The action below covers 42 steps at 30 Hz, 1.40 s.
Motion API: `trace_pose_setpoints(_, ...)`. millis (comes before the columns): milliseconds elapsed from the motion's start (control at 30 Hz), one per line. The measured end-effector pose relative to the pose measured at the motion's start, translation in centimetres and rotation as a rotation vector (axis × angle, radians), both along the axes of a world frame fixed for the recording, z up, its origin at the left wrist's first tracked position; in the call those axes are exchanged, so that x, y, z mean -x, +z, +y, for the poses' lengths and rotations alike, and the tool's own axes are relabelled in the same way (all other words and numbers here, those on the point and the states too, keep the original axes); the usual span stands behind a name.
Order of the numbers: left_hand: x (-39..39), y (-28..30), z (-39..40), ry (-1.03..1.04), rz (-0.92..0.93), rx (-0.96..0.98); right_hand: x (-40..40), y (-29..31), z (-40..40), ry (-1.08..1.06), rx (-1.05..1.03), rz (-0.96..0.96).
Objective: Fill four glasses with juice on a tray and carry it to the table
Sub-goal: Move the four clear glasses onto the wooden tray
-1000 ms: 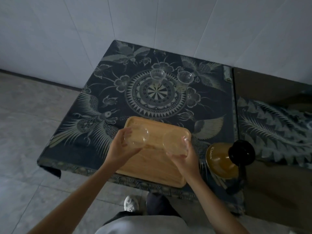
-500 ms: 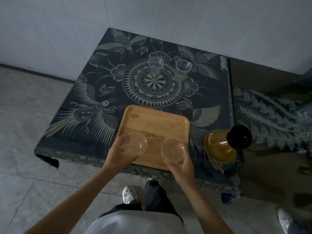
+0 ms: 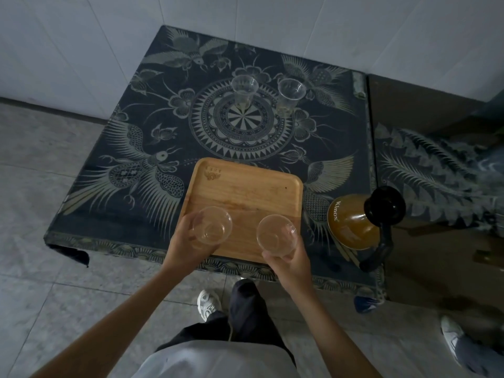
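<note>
Two clear glasses over the near end of the wooden tray (image 3: pixel 245 192), one in each hand. Left glass (image 3: pixel 212 228) gripped by the left hand (image 3: pixel 188 241): fingers (image 3: pixel 197 217) curled round its left wall, thumb along the near side, closed on it. Right glass (image 3: pixel 276 235) gripped by the right hand (image 3: pixel 291 261): fingers wrapped under and around its near wall, closed on it, fingertips (image 3: pixel 296 241) showing at the right rim. Both glasses empty, mouths up toward the camera; whether their bases touch the tray cannot be told.

Tray lying flat on the patterned dark tablecloth (image 3: pixel 131 165), near edge close to the table's front edge, a small carved mark in its far left corner. Two more clear glasses upright farther back: one (image 3: pixel 243 90) on the round central medallion, the other (image 3: pixel 289 96) just to its right, near but apart. Right of the tray, a Kinox glass jug (image 3: pixel 351 227) holding amber juice, black lid and handle (image 3: pixel 381 241) on its right side, standing by the table's right edge. Below the table, white sneaker (image 3: pixel 208 305) and dark trouser leg on grey floor tiles.
</note>
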<state>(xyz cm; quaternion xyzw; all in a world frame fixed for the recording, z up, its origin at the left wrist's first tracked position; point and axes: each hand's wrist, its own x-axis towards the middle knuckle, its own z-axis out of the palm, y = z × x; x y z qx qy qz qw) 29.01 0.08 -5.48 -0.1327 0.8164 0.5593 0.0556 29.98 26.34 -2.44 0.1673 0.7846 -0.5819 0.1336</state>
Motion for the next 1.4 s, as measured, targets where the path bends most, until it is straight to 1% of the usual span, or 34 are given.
trace_pose_setpoints(100, -0.4, 0.0, -0.4, -0.016, -0.019, -0.069, -0.3, 0.2, 0.4, 0.016, 0.017, 0.040)
trace_pose_setpoints(200, -1.1, 0.2, -0.8, -0.059, 0.005, -0.078, -0.5, 0.8, 1.0, 0.040, -0.004, 0.079)
trace_pose_setpoints(267, -1.3, 0.6, -1.0, -0.091, 0.028, -0.065, -0.4, 1.6, 1.3, 0.054, -0.052, 0.112)
trace_pose_setpoints(367, -0.8, 1.8, -1.3, -0.158, 0.117, -0.020, 0.0, 3.2, 1.5, 0.082, -0.093, 0.178)
trace_pose_setpoints(500, 0.7, 4.5, -1.4, -0.157, 0.210, 0.074, 1.0, 5.5, 1.3, 0.117, -0.116, 0.256)
trace_pose_setpoints(667, 4.6, 8.1, -2.4, -0.164, 0.247, 0.074, 4.4, 8.7, 0.9, 0.128, -0.116, 0.378)
trace_pose_setpoints(833, 10.8, 11.5, -2.8, -0.150, 0.298, 0.073, 10.0, 11.6, 0.8, 0.089, -0.133, 0.398)
trace_pose_setpoints(900, 13.3, 12.2, -2.9, -0.136, 0.287, 0.077, 12.5, 12.3, 0.9, 0.065, -0.118, 0.414)
trace_pose_setpoints(1000, 17.2, 12.4, -2.7, -0.095, 0.229, 0.074, 16.6, 12.7, 1.1, 0.070, -0.121, 0.401)
trace_pose_setpoints(1133, 21.0, 11.6, -2.6, -0.055, 0.166, 0.045, 21.6, 11.9, 1.5, 0.126, -0.062, 0.316)
trace_pose_setpoints(1300, 25.1, 9.5, -2.6, -0.019, 0.104, 0.044, 27.4, 9.2, 2.0, 0.111, -0.077, 0.224)
trace_pose_setpoints(1400, 28.3, 8.0, -2.7, 0.021, 0.036, 0.027, 30.9, 7.2, 2.5, 0.095, -0.094, 0.165)
